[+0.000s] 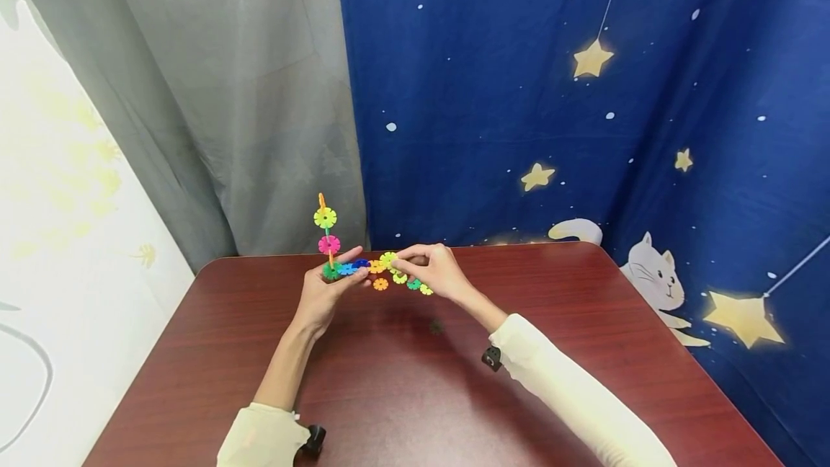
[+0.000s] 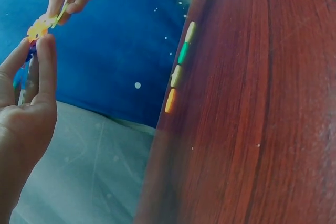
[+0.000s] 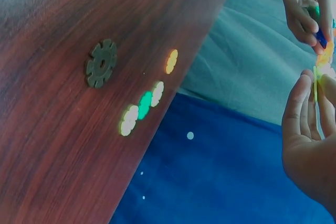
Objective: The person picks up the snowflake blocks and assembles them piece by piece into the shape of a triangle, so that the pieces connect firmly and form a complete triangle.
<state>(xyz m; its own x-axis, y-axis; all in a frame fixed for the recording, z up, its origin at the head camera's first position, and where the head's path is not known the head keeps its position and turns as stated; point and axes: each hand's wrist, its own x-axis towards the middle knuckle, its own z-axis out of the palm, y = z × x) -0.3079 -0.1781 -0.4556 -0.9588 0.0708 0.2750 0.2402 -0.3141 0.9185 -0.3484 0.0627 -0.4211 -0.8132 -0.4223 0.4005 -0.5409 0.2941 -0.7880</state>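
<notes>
A chain of notched plastic discs is held above the table's far side. My left hand [image 1: 319,301] pinches it at a dark blue disc [image 1: 361,264], beside a light blue disc [image 1: 346,269] and a green disc [image 1: 332,270]. From the green end a column rises through a pink disc [image 1: 329,244] and a yellow disc [image 1: 326,218] to an orange disc [image 1: 321,200]. Thumb and fingers of my right hand [image 1: 441,274] pinch a yellow-green disc [image 1: 388,259] against the chain's orange disc [image 2: 38,30]. Whether these two are slotted together cannot be told.
Loose discs lie flat near the far table edge: an orange disc [image 3: 171,61], two yellow-green discs and a green disc [image 3: 145,105]. A dark disc [image 3: 101,63] lies closer in on the brown table [image 1: 389,395]. Curtains [image 1: 467,128] hang behind.
</notes>
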